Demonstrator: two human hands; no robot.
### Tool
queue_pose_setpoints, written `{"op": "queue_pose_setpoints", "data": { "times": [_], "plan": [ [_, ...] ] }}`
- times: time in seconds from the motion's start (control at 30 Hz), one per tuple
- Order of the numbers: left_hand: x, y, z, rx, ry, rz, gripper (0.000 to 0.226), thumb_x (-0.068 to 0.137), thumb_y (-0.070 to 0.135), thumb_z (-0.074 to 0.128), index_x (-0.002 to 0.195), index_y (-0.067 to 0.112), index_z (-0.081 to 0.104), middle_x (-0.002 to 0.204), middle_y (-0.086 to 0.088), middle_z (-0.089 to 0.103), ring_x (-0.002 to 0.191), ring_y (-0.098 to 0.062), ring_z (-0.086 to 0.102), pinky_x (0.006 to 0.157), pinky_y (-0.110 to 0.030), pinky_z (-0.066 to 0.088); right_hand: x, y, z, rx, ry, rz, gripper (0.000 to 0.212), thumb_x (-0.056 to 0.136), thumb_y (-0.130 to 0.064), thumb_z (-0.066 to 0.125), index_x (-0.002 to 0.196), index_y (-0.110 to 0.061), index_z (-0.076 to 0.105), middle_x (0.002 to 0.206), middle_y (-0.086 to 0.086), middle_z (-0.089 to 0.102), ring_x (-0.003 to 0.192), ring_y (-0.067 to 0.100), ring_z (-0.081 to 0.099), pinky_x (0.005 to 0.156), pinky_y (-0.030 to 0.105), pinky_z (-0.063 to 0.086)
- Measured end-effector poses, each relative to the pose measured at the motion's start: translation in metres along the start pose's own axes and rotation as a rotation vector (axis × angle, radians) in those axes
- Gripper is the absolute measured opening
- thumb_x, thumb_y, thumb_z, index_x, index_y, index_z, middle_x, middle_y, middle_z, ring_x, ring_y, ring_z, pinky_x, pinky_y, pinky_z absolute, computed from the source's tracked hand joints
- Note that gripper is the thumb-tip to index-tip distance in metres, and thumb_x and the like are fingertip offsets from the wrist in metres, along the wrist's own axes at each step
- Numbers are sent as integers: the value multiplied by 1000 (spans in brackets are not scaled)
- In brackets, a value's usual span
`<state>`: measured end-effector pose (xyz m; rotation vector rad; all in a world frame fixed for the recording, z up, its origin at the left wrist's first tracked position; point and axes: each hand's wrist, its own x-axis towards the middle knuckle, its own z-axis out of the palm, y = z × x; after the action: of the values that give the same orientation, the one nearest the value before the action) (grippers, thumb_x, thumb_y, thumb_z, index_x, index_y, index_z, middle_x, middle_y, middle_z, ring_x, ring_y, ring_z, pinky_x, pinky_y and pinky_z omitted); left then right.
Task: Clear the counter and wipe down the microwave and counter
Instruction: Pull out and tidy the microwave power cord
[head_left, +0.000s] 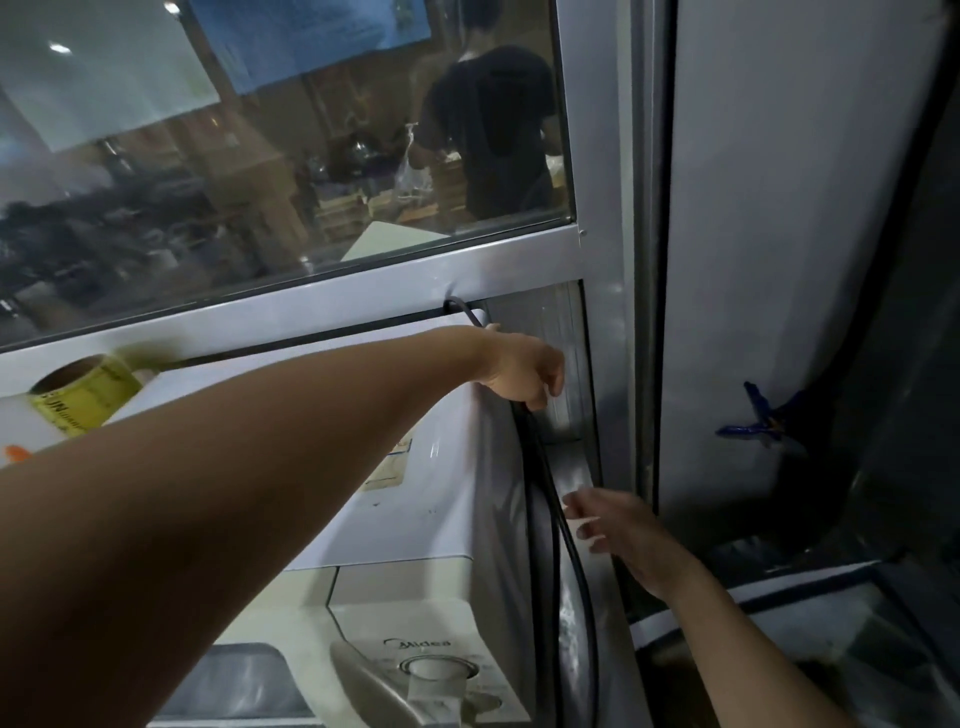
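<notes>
A white Midea microwave (415, 499) stands below me against a window frame. A black power cable (550, 499) runs from its back top corner down its right side. My left hand (524, 371) reaches over the microwave's top to the back right corner, its fingers curled round the cable. My right hand (618, 535) hovers lower at the microwave's right side, fingers spread and loose, just right of the cable and holding nothing. A roll of yellow labels (88, 392) lies on the microwave's top at the left.
A glass window (260, 156) with a silver frame (363, 283) stands behind the microwave; a person in a dark shirt shows through it. A metal post (618, 260) and a white panel rise at the right. Dark plastic sheeting (883, 493) hangs at the far right.
</notes>
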<state>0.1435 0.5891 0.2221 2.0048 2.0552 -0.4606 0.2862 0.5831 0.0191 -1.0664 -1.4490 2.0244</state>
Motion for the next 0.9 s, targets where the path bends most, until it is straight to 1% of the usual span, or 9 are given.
{"op": "queue_pose_setpoints", "data": {
  "times": [0.07,0.17,0.3,0.4,0.5,0.6,0.67,0.8,0.9],
  "plan": [
    [0,0,3,50,17,2,30,85,24,59,114,30,54,115,6,53,125,-22,39,110,-46,11,-14,-17,1,42,-40,-49,41,94,-40,48,97,-5,68,78,3,66,56,11,50,51,22,35],
    [-2,0,5,80,37,15,32,87,26,58,118,30,52,127,2,51,128,-25,34,108,-47,11,-38,-43,5,-22,-228,-92,46,89,-49,51,105,-9,66,83,6,70,55,9,49,50,22,34],
    [-4,2,3,79,58,19,32,88,30,57,120,29,52,126,2,52,126,-24,37,106,-45,14,-60,-56,12,-213,-392,-144,30,79,-37,64,103,-18,66,83,1,71,55,6,46,49,18,36],
    [-6,1,3,88,104,20,26,88,35,55,113,30,53,117,3,54,122,-23,41,101,-43,18,-64,-51,6,-190,-266,-173,15,84,-23,65,91,-10,66,72,3,66,49,6,44,45,17,36],
    [-7,-1,2,81,97,16,26,89,34,54,114,27,54,119,2,56,120,-23,43,103,-42,18,-57,-39,-4,-182,35,-169,10,84,-13,67,81,-5,62,69,11,63,45,8,47,44,19,38],
    [-7,-2,5,120,103,10,28,89,28,54,117,23,52,118,-2,57,114,-24,48,102,-40,21,-43,-31,-7,-419,285,-201,17,82,-11,70,72,-12,57,68,6,62,58,12,53,54,21,40],
    [-5,-1,7,173,111,3,27,88,23,52,115,17,53,115,-3,60,109,-25,53,102,-41,26,-31,-24,-5,-650,390,-218,24,83,-12,68,66,-18,52,66,-2,56,61,9,52,53,21,39],
    [1,-1,12,344,108,-4,30,83,15,46,109,16,61,111,-4,64,104,-26,57,100,-42,32,-8,-2,6,-813,418,-164,9,82,3,57,79,-4,61,79,13,65,75,28,64,67,38,56],
    [6,-5,12,411,108,-13,30,83,17,46,107,17,64,108,-4,64,103,-27,57,97,-39,33,7,14,18,-733,350,-85,25,76,12,54,92,-2,67,97,18,67,93,33,64,80,35,55]
  ]
}}
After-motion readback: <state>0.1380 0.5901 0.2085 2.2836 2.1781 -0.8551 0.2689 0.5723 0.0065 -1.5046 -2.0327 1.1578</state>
